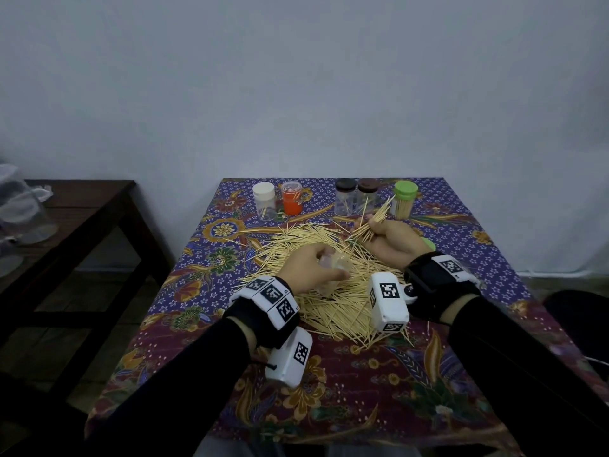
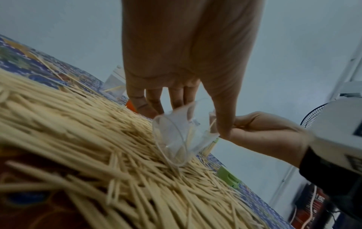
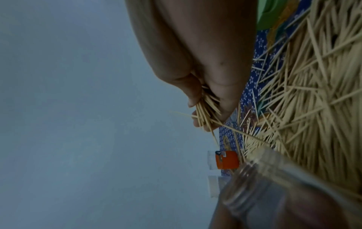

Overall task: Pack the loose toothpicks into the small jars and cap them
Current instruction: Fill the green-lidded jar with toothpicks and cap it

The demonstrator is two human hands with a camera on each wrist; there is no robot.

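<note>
A big heap of loose toothpicks (image 1: 316, 258) (image 2: 78, 131) (image 3: 317, 93) covers the middle of the patterned tablecloth (image 1: 362, 374). My left hand (image 1: 309, 265) (image 2: 188, 93) grips a clear uncapped jar (image 1: 333, 268) (image 2: 180, 136) (image 3: 278, 190), tilted with its base resting on the heap. My right hand (image 1: 385, 235) (image 3: 205, 108) is curled round a bundle of toothpicks (image 1: 375, 219) (image 3: 203, 113), held above the heap's far right edge. A loose green cap (image 1: 428, 243) (image 2: 228, 176) (image 3: 268, 14) lies beside my right hand.
Along the far edge stand a white-capped jar (image 1: 264, 201), an orange jar (image 1: 292, 197) (image 3: 227, 159), two dark-capped clear jars (image 1: 345, 196) (image 1: 368, 194) and a green-capped jar full of toothpicks (image 1: 405, 199). A dark wooden bench (image 1: 79, 225) stands left of the table.
</note>
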